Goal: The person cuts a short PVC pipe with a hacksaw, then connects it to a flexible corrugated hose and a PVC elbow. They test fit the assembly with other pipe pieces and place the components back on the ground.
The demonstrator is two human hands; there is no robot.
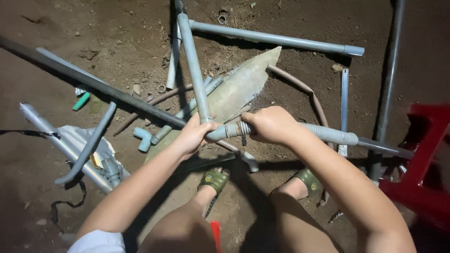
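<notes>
My left hand (192,137) grips a grey plastic pipe (193,70) at its near end, where it meets an elbow fitting (220,132). That pipe runs away from me toward the top of the view. My right hand (272,124) is closed around a grey corrugated flexible hose (328,134) right beside the fitting; the hose leads off to the right. Both hands sit close together above my two feet in green sandals (215,179). The joint between hose and fitting is partly hidden by my fingers.
Several grey pipes lie on the dirt ground: one long pipe (276,38) at the top, a dark long pipe (93,84) at left. A pointed metal sheet (239,86) lies under the pipes. A red plastic stool (422,164) stands at right, a grey elbow (143,138) at left.
</notes>
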